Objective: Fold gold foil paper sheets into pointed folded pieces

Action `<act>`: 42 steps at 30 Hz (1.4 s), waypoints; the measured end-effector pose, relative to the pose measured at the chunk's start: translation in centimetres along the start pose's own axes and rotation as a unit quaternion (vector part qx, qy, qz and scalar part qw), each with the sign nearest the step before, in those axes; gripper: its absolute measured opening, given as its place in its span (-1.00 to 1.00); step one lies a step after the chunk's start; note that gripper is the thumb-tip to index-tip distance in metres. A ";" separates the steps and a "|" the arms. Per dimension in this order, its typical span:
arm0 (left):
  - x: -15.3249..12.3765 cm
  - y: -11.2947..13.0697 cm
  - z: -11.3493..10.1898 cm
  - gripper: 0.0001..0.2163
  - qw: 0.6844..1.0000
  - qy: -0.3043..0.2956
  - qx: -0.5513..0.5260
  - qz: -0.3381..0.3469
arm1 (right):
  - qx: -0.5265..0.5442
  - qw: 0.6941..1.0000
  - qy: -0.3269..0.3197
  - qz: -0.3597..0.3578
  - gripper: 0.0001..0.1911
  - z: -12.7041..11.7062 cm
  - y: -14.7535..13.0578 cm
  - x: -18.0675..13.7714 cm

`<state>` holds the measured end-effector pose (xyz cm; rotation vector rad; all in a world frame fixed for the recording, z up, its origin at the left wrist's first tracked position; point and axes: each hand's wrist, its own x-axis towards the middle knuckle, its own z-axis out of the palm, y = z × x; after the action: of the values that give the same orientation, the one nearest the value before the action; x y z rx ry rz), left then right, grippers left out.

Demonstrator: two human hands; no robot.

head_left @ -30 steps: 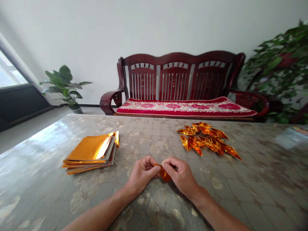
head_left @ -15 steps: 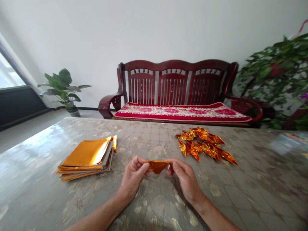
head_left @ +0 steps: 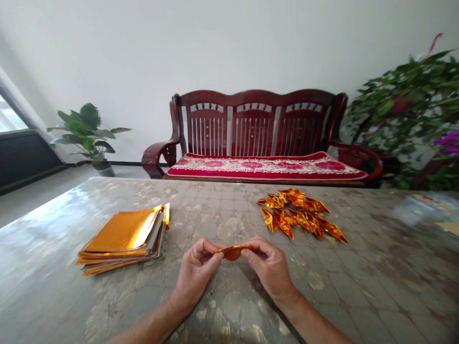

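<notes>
Patterned table (head_left: 201,205) before a wooden bench (head_left: 254,124): two hands on one folded paper

Pale and bare, the wall (head_left: 229,43) fills the upper part of the view. Against it stands the dark red bench, its back slatted, with a red and white flowered cover (head_left: 265,167) along the seat. To its left a leafy plant (head_left: 84,129) grows from a pot (head_left: 103,169) on the floor; to its right spreads a bushier plant (head_left: 401,105), with purple flowers (head_left: 448,142) at the edge of view.

At the near middle of the table, the folded paper (head_left: 232,253), shiny orange-gold, is held level between the two hands. The left hand (head_left: 195,270) pinches its left end between thumb and fingers; the right hand (head_left: 270,267) pinches the right end in the same way. Its middle bulges downward between the thumbs. Whether it touches the table cannot be told.

Left of the left hand, well apart from it, lies a stack of gold sheets (head_left: 124,231), its edges uneven and some greyish. Beyond the right hand sits a loose cluster of pointed gold pieces (head_left: 304,219), several touching one another. Farther right lies a clear plastic bag (head_left: 412,210), blurred.
</notes>
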<state>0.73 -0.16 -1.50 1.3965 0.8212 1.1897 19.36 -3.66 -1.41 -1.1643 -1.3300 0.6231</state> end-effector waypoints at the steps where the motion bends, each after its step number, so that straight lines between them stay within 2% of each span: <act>1: -0.1 0.0 0.0 -0.80 1.000 0.000 0.009 0.005 | -0.002 1.000 0.003 0.004 -0.91 0.0 -0.1 0.0; 9: -0.1 -0.3 0.1 -0.79 1.000 -0.026 -0.004 0.001 | -0.018 0.999 0.015 -0.028 -0.93 0.3 0.2 0.2; 12: 0.1 0.0 0.5 -0.77 1.000 -0.006 -0.015 -0.009 | -0.026 0.999 0.009 -0.046 -0.93 0.3 0.3 0.1; 15: 0.4 0.2 0.5 -0.73 0.999 0.032 -0.020 -0.021 | -0.029 0.998 -0.018 -0.048 -0.84 0.1 0.0 -0.2; 19: 0.6 0.2 0.2 -0.69 0.997 0.050 -0.029 -0.044 | 0.027 0.998 -0.062 0.001 -0.70 -0.1 -0.4 -0.4; 23: 0.7 -0.2 0.1 -0.67 0.995 0.055 -0.044 -0.064 | 0.081 0.992 -0.078 0.061 -0.69 0.0 -0.3 -0.2; 30: 0.6 -0.1 0.6 -0.68 0.997 0.049 -0.034 -0.042 | 0.037 0.998 -0.047 0.008 -0.84 -0.1 0.1 0.5; 34: 0.3 0.4 1.0 -0.69 0.998 0.050 -0.027 -0.028 | 0.006 0.999 -0.035 -0.008 -0.84 0.3 0.0 0.3; 37: -0.1 0.6 1.2 -0.72 0.999 0.047 -0.016 -0.019 | -0.024 0.999 -0.002 -0.024 -0.94 0.8 -0.1 0.0; 42: -0.6 0.1 1.2 -0.76 0.998 0.051 0.027 -0.009 | -0.046 0.998 0.028 -0.015 -0.95 1.3 -0.1 -0.2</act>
<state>1.71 -1.08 -1.40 1.3781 0.9430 1.2407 18.05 -3.55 -1.58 -1.2246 -1.3390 0.5084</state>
